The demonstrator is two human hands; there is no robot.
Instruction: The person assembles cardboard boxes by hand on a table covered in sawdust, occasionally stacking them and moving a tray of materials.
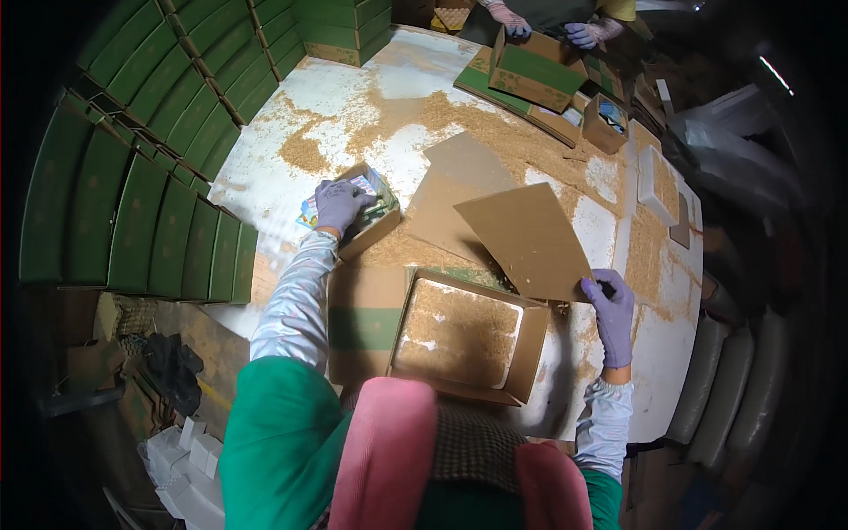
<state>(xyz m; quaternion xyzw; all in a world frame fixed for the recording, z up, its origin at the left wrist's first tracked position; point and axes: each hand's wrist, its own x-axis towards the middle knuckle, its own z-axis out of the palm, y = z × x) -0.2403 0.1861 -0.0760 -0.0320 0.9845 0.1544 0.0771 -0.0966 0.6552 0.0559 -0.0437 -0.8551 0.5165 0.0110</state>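
Observation:
My left hand (pixel 340 205), in a pale purple glove, reaches over a small cardboard box (pixel 375 233) of printed leaflets (pixel 364 184). Its fingers are bent down onto the colourful paper, and the fingertips are partly hidden. On the right, my gloved right hand (pixel 611 309) pinches the near corner of a brown cardboard sheet (pixel 530 238). That sheet is tilted above the table, and a second cardboard sheet (pixel 459 181) lies beyond it. In front of me stands an open carton (pixel 532 353), its white-rimmed tray (pixel 459 331) covered with wood shavings.
Green cartons (pixel 168 106) are stacked along the left. Wood shavings (pixel 305 152) are scattered over the white table (pixel 587 225). Across it, another person's gloved hands (pixel 583 35) work by an open green carton (pixel 539 75). A white tray (pixel 656 184) lies at the right edge.

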